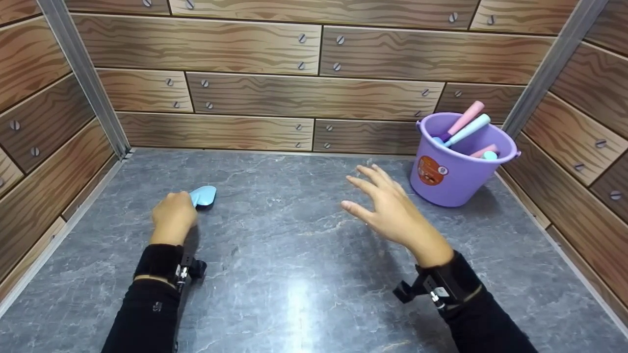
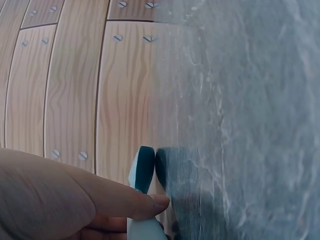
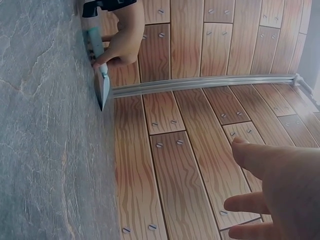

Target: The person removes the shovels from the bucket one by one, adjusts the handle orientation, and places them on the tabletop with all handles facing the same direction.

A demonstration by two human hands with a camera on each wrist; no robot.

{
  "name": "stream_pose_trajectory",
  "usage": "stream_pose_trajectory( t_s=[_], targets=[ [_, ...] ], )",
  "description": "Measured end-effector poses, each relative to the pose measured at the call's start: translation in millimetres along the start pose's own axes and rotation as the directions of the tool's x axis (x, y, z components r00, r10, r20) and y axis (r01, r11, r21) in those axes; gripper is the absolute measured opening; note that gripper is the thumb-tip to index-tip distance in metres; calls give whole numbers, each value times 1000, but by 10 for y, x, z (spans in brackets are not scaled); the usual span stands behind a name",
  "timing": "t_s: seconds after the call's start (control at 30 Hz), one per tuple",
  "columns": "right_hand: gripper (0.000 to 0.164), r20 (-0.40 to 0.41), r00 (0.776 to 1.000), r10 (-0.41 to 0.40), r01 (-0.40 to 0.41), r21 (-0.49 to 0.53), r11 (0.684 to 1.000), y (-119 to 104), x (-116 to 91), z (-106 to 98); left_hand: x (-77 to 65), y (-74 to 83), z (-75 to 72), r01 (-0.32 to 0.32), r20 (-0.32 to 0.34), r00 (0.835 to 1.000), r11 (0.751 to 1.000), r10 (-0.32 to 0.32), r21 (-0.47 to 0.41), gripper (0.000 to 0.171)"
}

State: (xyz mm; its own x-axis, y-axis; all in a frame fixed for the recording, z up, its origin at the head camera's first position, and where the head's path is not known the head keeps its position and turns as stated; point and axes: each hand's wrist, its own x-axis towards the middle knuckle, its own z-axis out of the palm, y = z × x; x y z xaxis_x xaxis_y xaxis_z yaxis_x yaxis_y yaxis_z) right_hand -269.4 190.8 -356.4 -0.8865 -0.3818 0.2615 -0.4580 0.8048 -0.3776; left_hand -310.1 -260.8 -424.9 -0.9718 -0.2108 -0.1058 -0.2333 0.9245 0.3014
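My left hand grips the handle of a light blue toy shovel low over the left part of the table. In the left wrist view the thumb lies along the shovel, and the curled fingers are mostly hidden behind it. The right wrist view shows the shovel's pointed blade close to the tabletop. My right hand hovers above the table with fingers spread and nothing in them. Beyond it stands a purple bucket with several pink and light blue handles sticking up inside.
The grey marbled tabletop is walled on three sides by wood-patterned panels. Metal strips run up the back corners. The bucket stands near the back right corner.
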Motion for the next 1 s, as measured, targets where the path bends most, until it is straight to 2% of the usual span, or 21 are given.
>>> stream_pose_trajectory(
  t_s=[0.2,0.4,0.57,0.67,0.8,1.0],
  targets=[
    [69,3,1000,13,-13,-4,1000,7,-2,-25,-8,17,-30,1,-11,1000,1000,-1,25,46],
    [74,13,999,51,-50,-48,998,44,-6,-78,-81,139,-100,-20,-103,994,999,23,31,40],
    [78,18,997,81,-80,-77,994,120,6,-144,-174,329,-156,-99,-206,973,995,102,23,59],
    [80,21,994,109,-107,-89,990,171,12,-195,-229,451,-208,-162,-242,956,986,165,32,70],
    [83,29,989,146,-142,-112,983,250,24,-258,-320,627,-280,-246,-246,939,969,239,3,77],
    [87,33,981,189,-181,-158,971,447,50,-304,-448,813,-323,-314,-202,931,949,305,-10,85]
  ],
)
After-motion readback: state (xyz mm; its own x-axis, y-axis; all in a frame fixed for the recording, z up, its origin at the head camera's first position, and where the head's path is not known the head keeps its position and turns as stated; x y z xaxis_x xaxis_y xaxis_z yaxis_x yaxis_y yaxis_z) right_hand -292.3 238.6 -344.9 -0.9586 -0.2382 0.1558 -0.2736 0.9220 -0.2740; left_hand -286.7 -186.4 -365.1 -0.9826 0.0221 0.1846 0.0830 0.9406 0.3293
